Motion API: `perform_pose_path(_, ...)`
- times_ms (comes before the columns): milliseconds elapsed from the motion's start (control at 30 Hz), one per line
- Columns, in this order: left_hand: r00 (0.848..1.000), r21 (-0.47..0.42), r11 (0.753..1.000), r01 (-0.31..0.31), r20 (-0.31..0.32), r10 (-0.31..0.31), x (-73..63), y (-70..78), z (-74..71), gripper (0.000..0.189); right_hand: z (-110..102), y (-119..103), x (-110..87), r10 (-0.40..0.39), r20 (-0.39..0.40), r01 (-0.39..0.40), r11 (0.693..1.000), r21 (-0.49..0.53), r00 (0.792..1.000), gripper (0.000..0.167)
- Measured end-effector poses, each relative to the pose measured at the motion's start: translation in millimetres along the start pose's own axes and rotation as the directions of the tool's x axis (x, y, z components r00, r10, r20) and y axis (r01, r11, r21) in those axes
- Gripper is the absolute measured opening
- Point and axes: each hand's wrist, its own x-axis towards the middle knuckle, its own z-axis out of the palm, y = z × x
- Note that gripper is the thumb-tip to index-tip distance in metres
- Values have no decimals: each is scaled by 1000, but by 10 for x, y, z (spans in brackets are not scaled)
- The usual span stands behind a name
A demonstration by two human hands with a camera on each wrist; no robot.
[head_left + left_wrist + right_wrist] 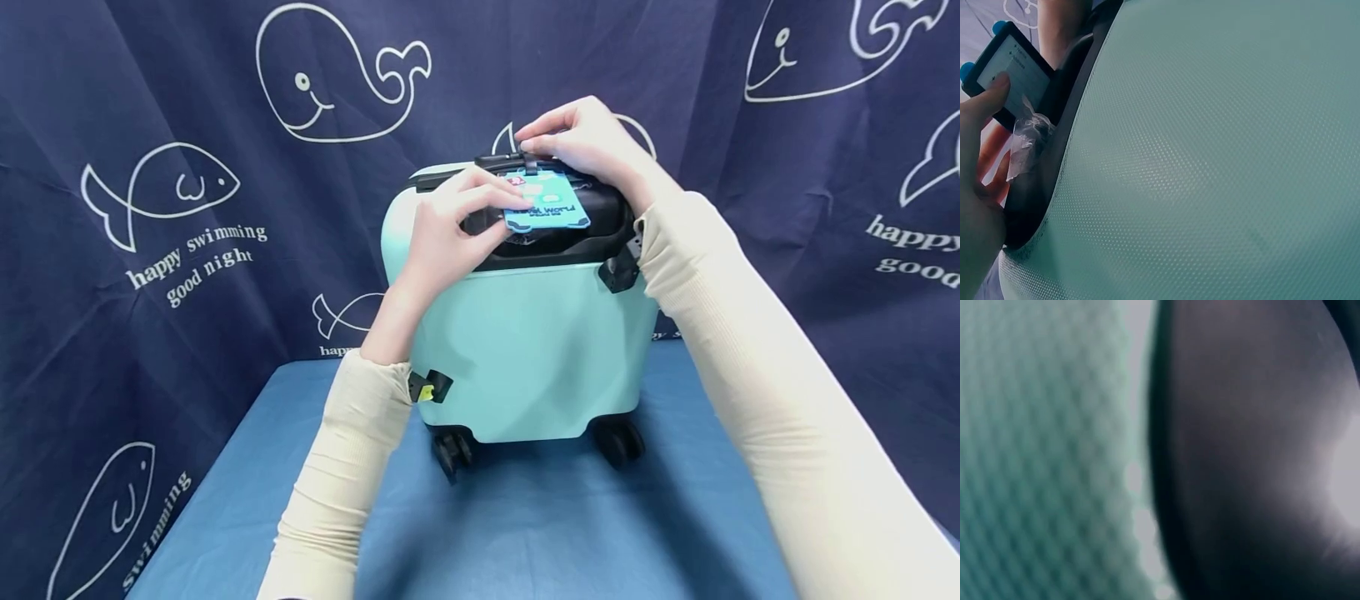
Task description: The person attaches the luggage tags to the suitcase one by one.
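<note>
A mint-green suitcase with a black top stands upright on its wheels. Against its top, my left hand pinches a blue luggage tag by its left edge, fingers above and thumb below. In the left wrist view, the thumb presses the white back of the tag. My right hand pinches the tag's black strap at the suitcase's black handle; the strap's end is partly hidden by the fingers. Only blurred green shell and black trim appear in the right wrist view.
Crumpled clear plastic hangs by the handle recess. Black wheels rest on a blue-covered table. Behind hangs a navy curtain with white whale and fish drawings. Small black devices sit at both wrists.
</note>
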Motion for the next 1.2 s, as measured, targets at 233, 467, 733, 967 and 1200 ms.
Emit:
perform_pose_path(233,1000,-21,1000,-15,9,15,-15,-17,-48,20,14,-38,-2,-1,35,2,999,-35,999,34)
perform_pose_path(467,1000,-11,1000,-3,15,3,-46,-47,-56,18,63,-56,-1,-12,28,14,998,-56,1000,32)
perform_pose_path(733,999,42,998,36,16,-37,-97,-59,-6,17,128,10,9,-231,-222,207,970,-125,947,25)
perform_pose_path(967,988,168,974,152,15,-157,-193,47,30,31,107,158,-192,-410,-488,438,897,-62,771,18)
perform_pose_path(1200,962,274,925,262,-147,-229,-544,254,-205,40,14,391,-734,-389,-568,445,894,-44,725,15)
